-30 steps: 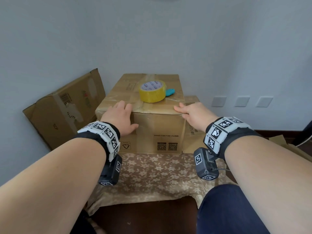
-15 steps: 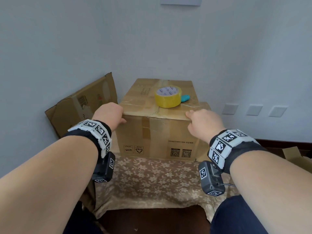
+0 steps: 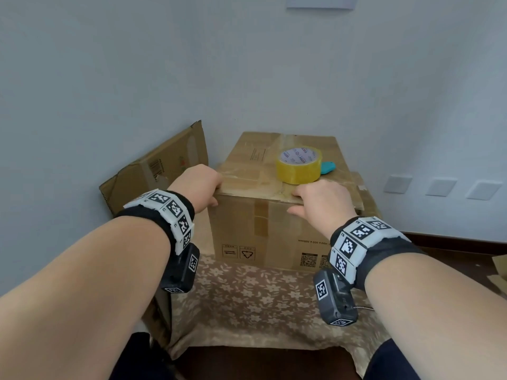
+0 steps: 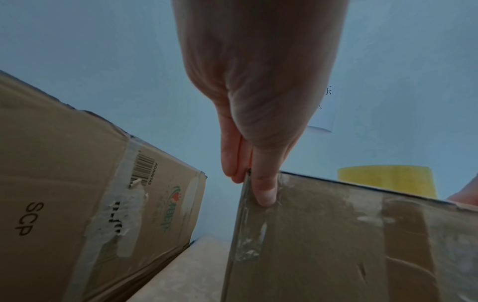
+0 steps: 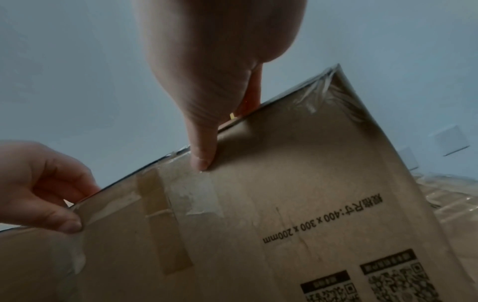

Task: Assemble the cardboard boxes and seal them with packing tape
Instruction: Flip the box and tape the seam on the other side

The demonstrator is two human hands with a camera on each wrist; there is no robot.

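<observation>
- My left hand (image 3: 198,185) pinches the near-left top corner of the cardboard box (image 3: 274,229), thumb on the front face, fingers over the top.
- My right hand (image 3: 323,204) pinches the front top edge, thumb down the front.
- The box stands closed on the floral cloth (image 3: 247,303).
- The yellow tape roll (image 3: 298,165) sits on top, just beyond my right hand.
- A flattened carton (image 3: 153,171) leans on the wall, left.
</observation>
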